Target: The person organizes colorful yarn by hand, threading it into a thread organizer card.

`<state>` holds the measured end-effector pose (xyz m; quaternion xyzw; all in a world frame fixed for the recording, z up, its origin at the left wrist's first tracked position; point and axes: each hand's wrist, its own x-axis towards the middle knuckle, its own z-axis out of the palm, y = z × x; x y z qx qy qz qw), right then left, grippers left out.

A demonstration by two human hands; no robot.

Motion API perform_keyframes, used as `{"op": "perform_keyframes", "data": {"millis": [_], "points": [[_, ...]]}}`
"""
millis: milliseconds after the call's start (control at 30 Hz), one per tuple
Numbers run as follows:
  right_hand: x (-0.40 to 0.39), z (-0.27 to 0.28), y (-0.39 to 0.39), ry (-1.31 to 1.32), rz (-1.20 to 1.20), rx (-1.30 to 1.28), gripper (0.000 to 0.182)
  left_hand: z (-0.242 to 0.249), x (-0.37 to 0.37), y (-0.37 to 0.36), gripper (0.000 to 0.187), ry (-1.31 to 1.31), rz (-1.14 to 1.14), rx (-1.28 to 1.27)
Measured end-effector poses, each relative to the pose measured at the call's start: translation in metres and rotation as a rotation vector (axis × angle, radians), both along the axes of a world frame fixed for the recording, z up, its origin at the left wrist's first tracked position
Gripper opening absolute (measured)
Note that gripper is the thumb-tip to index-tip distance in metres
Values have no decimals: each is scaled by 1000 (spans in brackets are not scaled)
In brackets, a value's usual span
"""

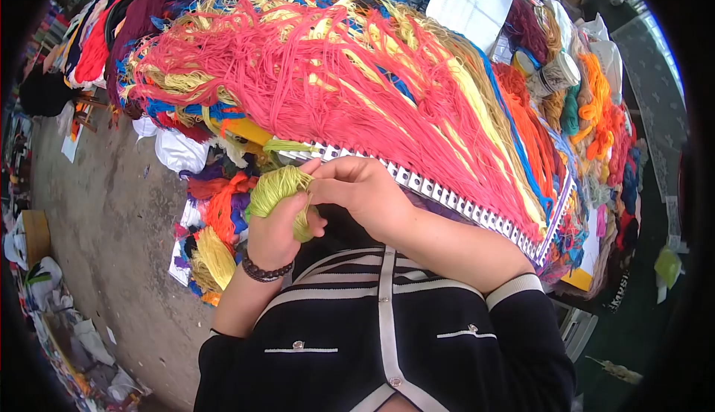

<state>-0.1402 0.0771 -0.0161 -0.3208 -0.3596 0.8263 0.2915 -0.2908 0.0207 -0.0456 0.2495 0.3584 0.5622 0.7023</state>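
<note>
Left hand (pixel 274 226) cupped, right hand (pixel 357 188) beside it, fingers (pixel 335 168) pinching; 2 arms (pixel 462 244) bent.

A white sheet (pixel 471 6) lies near a tilted tub (pixel 558 74).

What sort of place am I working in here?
Probably a yarn workshop: loose pink and yellow strands run to a white strip with dark notches, bright multicoloured skeins are heaped around, and the left hand holds a lime-green ball of thread.

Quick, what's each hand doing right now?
Left hand: closed around a ball of green yarn.
Right hand: fingers pinched together at the ball's edge; whether they grip a strand cannot be told.
</note>
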Motion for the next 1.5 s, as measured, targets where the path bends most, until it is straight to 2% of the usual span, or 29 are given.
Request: {"op": "perform_keyframes", "data": {"millis": [67,200,267,400,467,500,533,600,633,667,700,733,767,800,833,867,900,933,967,1000,1033,1067,1100,1133,1167,1200,1267,1333,1500], "points": [[0,-1,-1,-2,-15,-4,8,5,5,2,40,42,87,-33],[-1,-2,-3,6,-71,10,8,-3,1,1,37,25,59,-24],[-1,-4,-4,-16,-77,37,8,-6,3,0,33,165,88,-29],[3,-10,0,37,-144,98,8,-12,6,2,29,217,151,17],[13,-3,7,137,-220,89,12,-13,2,2,24,20,198,58],[26,9,14,292,-179,-6,14,-7,-6,-1,22,-169,212,-65],[44,24,21,447,-135,-101,16,-16,-23,-4,20,-333,217,-34],[92,61,33,447,-154,-14,16,-43,-69,-7,14,-675,229,-58],[119,78,44,364,-155,193,14,-53,-92,-10,14,-702,310,-98],[150,101,49,230,-319,202,10,-63,-115,-13,15,-728,390,-140],[187,118,63,106,-353,254,10,-79,-142,-18,15,-657,465,-159],[222,130,72,-90,-494,414,13,-96,-167,-25,15,-585,541,-177],[271,136,83,-356,-678,558,17,-107,-185,-31,16,-524,579,-177],[289,148,85,-853,-1040,822,18,-103,-183,-30,15,-399,649,-265],[289,152,76,-1240,-1174,1120,25,-95,-182,-32,15,-268,730,-348],[315,147,80,-1348,-1207,1186,30,-112,-184,-34,18,-474,512,-200],[302,141,78,-1336,-1133,1168,29,-128,-185,-38,22,-638,264,-83],[286,123,86,-1127,-1062,1121,28,-120,-166,-38,23,-619,280,-66],[274,104,92,-1153,-852,1037,23,-113,-145,-38,26,-599,296,-50],[200,91,81,-884,-926,886,16,-117,-134,-32,29,-819,47,56],[198,72,90,-949,-621,801,15,-89,-108,-30,30,-206,309,-175],[171,56,89,-896,-516,870,16,-93,-104,-34,27,-143,253,-180],[149,38,88,-843,-421,946,17,-91,-89,-35,25,-223,250,-202],[142,28,91,-857,-276,836,14,-93,-82,-34,25,-259,277,-368],[138,11,96,-833,-228,803,10,-88,-74,-39,23,-248,275,-359],[128,4,96,-823,-187,806,9,-92,-65,-44,23,-248,286,-300],[110,6,97,-802,-129,799,10,-66,-55,-58,25,-163,341,-361],[100,7,101,-781,-88,806,11,-72,-53,-68,25,-101,337,-335],[87,12,111,-778,13,816,19,-61,-58,-86,26,-115,365,-344]]}}
